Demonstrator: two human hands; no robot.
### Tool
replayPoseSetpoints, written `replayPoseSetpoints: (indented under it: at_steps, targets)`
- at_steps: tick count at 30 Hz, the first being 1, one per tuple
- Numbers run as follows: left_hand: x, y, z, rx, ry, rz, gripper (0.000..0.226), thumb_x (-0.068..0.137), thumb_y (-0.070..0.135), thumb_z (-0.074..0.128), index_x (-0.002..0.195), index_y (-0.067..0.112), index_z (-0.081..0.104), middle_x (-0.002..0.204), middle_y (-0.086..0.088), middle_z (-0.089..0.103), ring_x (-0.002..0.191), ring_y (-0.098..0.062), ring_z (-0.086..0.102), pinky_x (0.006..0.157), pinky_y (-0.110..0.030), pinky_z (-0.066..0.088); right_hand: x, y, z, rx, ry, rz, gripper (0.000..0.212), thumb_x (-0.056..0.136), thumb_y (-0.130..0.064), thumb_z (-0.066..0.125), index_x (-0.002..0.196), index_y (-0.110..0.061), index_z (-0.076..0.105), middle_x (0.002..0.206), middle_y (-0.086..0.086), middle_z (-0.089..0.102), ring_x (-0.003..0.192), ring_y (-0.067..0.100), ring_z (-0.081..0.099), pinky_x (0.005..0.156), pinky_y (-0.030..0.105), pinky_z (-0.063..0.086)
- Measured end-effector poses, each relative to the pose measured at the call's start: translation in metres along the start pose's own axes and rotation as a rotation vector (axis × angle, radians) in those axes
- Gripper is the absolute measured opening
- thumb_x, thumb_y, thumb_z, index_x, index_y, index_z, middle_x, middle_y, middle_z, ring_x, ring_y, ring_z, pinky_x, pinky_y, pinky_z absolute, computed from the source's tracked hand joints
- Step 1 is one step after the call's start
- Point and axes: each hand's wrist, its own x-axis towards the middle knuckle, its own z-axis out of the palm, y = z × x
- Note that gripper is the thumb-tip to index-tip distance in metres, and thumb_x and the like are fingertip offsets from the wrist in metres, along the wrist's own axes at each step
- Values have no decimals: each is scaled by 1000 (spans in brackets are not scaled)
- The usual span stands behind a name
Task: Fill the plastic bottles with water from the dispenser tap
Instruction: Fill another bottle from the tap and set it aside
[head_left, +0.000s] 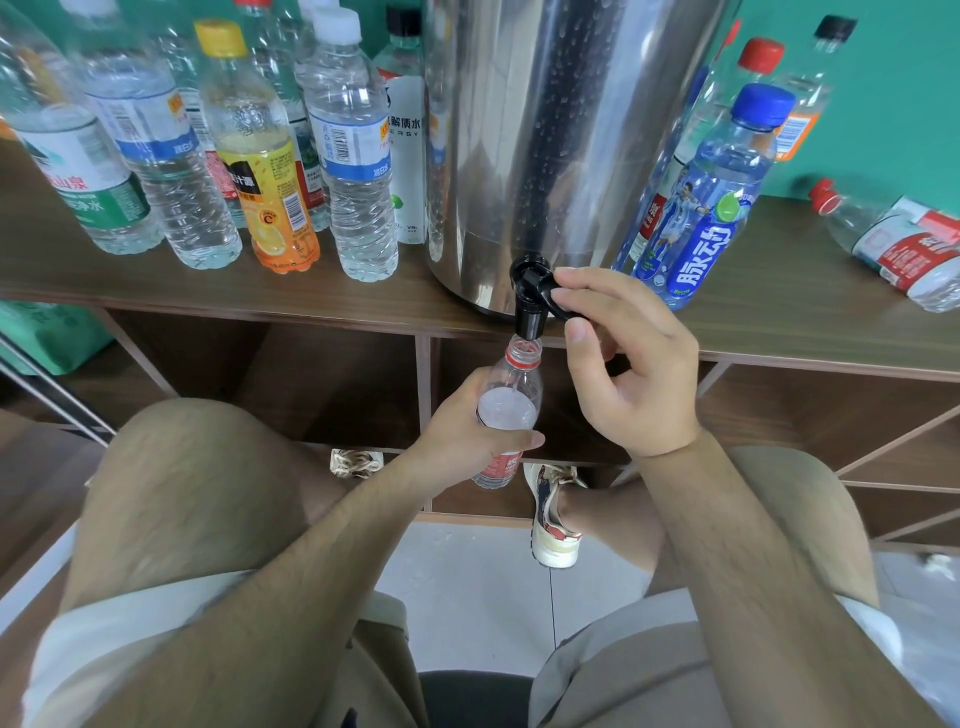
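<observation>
A steel water dispenser (550, 130) stands on a wooden shelf top (311, 296), and its black tap (530, 299) juts over the front edge. My left hand (467, 431) grips a clear uncapped bottle (511, 395) with a red neck ring and red label, its mouth right under the spout. Water fills the bottle to about its shoulder. My right hand (623, 364) pinches the tap's black lever between thumb and fingers.
Several capped bottles (358, 156) stand left of the dispenser, several more on its right, led by a blue one (711, 202). A red-capped bottle (898, 244) lies on its side far right. Open shelf compartments sit below. My knees and shoes are close to the shelf.
</observation>
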Motion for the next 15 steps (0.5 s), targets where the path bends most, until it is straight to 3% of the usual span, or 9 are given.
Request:
replayPoseSetpoints:
  at_steps: [6,15]
  targets:
    - [0,-1,0,3,0,-2,85,76,41,92,143,43,39,129,18,55,116,-10,57,94,-29,48,0,0,0,11,5,5,25,106,-13,58,115,1,76,131,4,68,106,7,67,82,12,48]
    - [0,-1,0,-6,9,-10,83,73,46,92,136,51,39,122,26,54,110,-2,57,74,-12,42,0,0,0,12,5,-2,24,106,-12,59,115,1,76,131,4,68,108,10,68,82,12,49]
